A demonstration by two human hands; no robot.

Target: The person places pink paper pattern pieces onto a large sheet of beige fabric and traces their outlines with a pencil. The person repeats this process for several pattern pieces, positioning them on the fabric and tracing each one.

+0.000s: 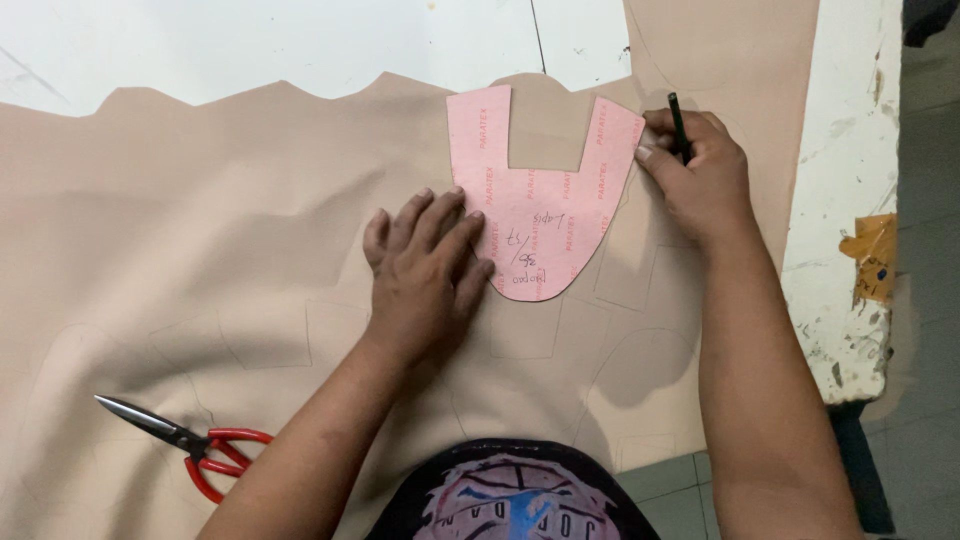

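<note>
Pink template [540, 215] under left hand [425, 270]

Bright, even overhead light; soft shadows, sharp focus throughout.

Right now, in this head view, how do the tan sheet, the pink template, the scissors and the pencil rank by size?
1. Tan sheet, covering most of the table.
2. Pink template.
3. Red-handled scissors.
4. Pencil, though the right hand hides most of it, so its full length is unsure.

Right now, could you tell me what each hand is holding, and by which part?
The right hand grips a dark pencil near its lower end. The left hand holds nothing, pressing flat on the pink template.
</note>
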